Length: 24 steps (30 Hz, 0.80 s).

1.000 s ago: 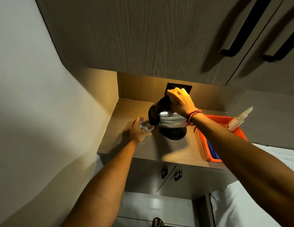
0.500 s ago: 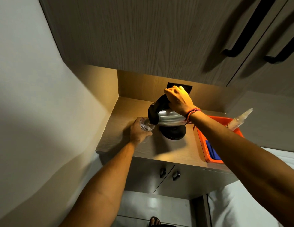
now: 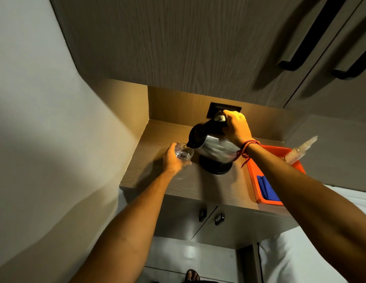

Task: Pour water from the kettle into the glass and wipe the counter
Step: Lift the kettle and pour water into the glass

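A steel kettle (image 3: pixel 213 147) with a black lid and handle is tilted to the left, its spout over the rim of a clear glass (image 3: pixel 184 153). My right hand (image 3: pixel 236 127) grips the kettle's handle from above. My left hand (image 3: pixel 174 160) is wrapped around the glass, which I hold just above the wooden counter (image 3: pixel 149 160). Some water shows inside the glass. The kettle's black base (image 3: pixel 215 167) stands on the counter below the kettle.
An orange tray (image 3: pixel 268 152) sits at the counter's right end with a blue cloth (image 3: pixel 267 188) in it and a spray bottle (image 3: pixel 300 149) leaning on its far rim. A black wall socket (image 3: pixel 217 108) is behind the kettle. Cupboard doors hang overhead and below.
The kettle has tipped a little further towards the glass, and its spout now reaches the rim. My left hand has kept the glass in the same place.
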### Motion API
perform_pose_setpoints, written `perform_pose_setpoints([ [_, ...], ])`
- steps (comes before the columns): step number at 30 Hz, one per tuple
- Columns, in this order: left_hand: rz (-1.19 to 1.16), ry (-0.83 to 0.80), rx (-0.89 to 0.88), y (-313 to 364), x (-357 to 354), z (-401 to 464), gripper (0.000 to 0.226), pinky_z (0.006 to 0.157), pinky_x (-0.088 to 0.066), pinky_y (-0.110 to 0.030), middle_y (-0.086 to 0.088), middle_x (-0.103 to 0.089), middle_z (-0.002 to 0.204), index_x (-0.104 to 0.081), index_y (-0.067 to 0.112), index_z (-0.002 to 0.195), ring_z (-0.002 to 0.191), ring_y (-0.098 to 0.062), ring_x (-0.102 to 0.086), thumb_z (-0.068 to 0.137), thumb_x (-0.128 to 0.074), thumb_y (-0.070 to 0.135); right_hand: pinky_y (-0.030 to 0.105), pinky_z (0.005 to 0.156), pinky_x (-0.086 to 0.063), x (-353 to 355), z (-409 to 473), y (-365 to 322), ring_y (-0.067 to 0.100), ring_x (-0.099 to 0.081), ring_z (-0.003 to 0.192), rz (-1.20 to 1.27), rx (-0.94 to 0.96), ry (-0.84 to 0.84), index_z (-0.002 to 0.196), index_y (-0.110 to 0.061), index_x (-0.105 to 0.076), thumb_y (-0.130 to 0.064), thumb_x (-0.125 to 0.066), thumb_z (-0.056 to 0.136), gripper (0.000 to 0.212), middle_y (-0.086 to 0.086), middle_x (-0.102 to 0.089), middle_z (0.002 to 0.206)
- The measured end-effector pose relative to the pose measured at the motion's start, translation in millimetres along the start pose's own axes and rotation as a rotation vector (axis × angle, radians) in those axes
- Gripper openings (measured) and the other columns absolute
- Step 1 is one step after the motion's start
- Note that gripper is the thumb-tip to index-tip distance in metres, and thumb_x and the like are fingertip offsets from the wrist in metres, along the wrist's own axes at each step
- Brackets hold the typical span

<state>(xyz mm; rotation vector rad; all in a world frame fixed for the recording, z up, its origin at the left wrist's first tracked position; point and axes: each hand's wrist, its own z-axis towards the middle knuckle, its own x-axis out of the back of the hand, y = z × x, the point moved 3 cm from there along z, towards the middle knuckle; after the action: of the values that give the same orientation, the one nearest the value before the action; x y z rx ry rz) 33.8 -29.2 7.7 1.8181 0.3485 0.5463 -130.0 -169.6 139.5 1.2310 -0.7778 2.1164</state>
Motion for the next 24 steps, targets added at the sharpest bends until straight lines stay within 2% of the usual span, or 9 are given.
perform_pose_setpoints([
  [1,0.016,0.003,-0.015,2.0,-0.8,2.2,0.070,0.079,-0.063,-0.046,-0.012,-0.064,0.129,-0.055,0.010,0.131,0.115,-0.030,-0.064,0.071,-0.086,-0.004,0.044,0.079,-0.054,-1.7,-3.3,9.6,0.034,-0.066,0.090,0.068,-0.063,0.011,0.092,-0.005,-0.064,-0.001,-0.065,0.078,0.015,0.017,-0.072,0.095],
  [3,0.054,0.011,-0.057,5.5,-1.8,5.7,0.076,0.090,-0.061,-0.045,-0.013,-0.064,0.131,-0.054,0.010,0.135,0.120,-0.030,-0.062,0.068,-0.089,-0.002,0.035,0.068,-0.054,-7.1,-10.7,28.4,0.029,-0.065,0.081,0.210,-0.216,0.025,0.084,-0.005,-0.063,0.004,-0.062,0.074,0.013,0.015,-0.071,0.085],
  [5,0.086,0.015,-0.092,9.3,-3.3,10.0,0.081,0.100,-0.057,-0.042,-0.013,-0.064,0.134,-0.054,0.007,0.136,0.123,-0.030,-0.061,0.065,-0.092,0.001,0.022,0.053,-0.040,-12.4,-18.8,44.4,0.024,-0.059,0.070,0.308,-0.334,0.061,0.074,-0.006,-0.058,0.006,-0.058,0.071,0.012,0.010,-0.064,0.073],
  [7,0.117,0.016,-0.116,13.9,-6.8,14.6,0.081,0.100,-0.056,-0.038,-0.012,-0.064,0.133,-0.055,0.007,0.134,0.124,-0.028,-0.060,0.063,-0.093,0.003,0.018,0.049,-0.032,-18.4,-27.6,59.2,0.020,-0.053,0.066,0.385,-0.418,0.110,0.068,-0.012,-0.053,0.008,-0.056,0.070,0.020,0.006,-0.059,0.068],
  [10,0.146,0.003,-0.135,18.1,-15.0,20.8,0.082,0.105,-0.054,-0.042,-0.013,-0.064,0.133,-0.055,0.007,0.134,0.126,-0.029,-0.060,0.062,-0.094,0.005,0.024,0.060,-0.040,-30.9,-42.1,78.5,0.017,-0.055,0.075,0.551,-0.550,0.161,0.075,-0.010,-0.059,0.014,-0.046,0.069,0.027,0.007,-0.061,0.074],
  [13,0.175,0.010,-0.125,15.2,-20.4,24.3,0.084,0.107,-0.053,-0.044,-0.013,-0.064,0.134,-0.053,0.008,0.137,0.126,-0.029,-0.060,0.063,-0.094,0.006,0.026,0.074,-0.046,-48.2,-54.0,96.6,0.018,-0.058,0.090,0.707,-0.659,0.184,0.100,0.004,-0.068,0.021,-0.041,0.071,0.042,0.010,-0.065,0.091],
  [16,0.176,0.022,-0.105,4.3,-17.7,26.9,0.084,0.104,-0.053,-0.039,-0.013,-0.063,0.135,-0.052,0.009,0.139,0.127,-0.029,-0.059,0.065,-0.093,0.005,0.024,0.079,-0.047,-58.9,-62.7,107.9,0.018,-0.056,0.095,0.787,-0.704,0.189,0.107,0.012,-0.065,0.024,-0.039,0.074,0.044,0.010,-0.063,0.097],
  [21,0.214,0.121,-0.068,-8.6,-4.5,31.0,0.083,0.087,-0.050,-0.025,-0.010,-0.063,0.134,-0.054,0.015,0.139,0.125,-0.027,-0.058,0.066,-0.094,0.011,0.024,0.082,-0.049,-59.9,-71.0,128.3,0.021,-0.058,0.100,0.823,-0.713,0.153,0.116,0.011,-0.063,0.027,-0.037,0.072,0.053,0.020,-0.067,0.108],
  [24,0.215,0.144,-0.048,-12.4,-2.6,33.0,0.087,0.097,-0.054,-0.035,-0.011,-0.061,0.137,-0.051,0.015,0.142,0.128,-0.029,-0.058,0.067,-0.093,0.013,0.033,0.090,-0.048,-60.8,-72.0,136.6,0.022,-0.058,0.104,0.802,-0.678,0.112,0.119,0.010,-0.061,0.025,-0.040,0.073,0.053,0.025,-0.067,0.118],
])
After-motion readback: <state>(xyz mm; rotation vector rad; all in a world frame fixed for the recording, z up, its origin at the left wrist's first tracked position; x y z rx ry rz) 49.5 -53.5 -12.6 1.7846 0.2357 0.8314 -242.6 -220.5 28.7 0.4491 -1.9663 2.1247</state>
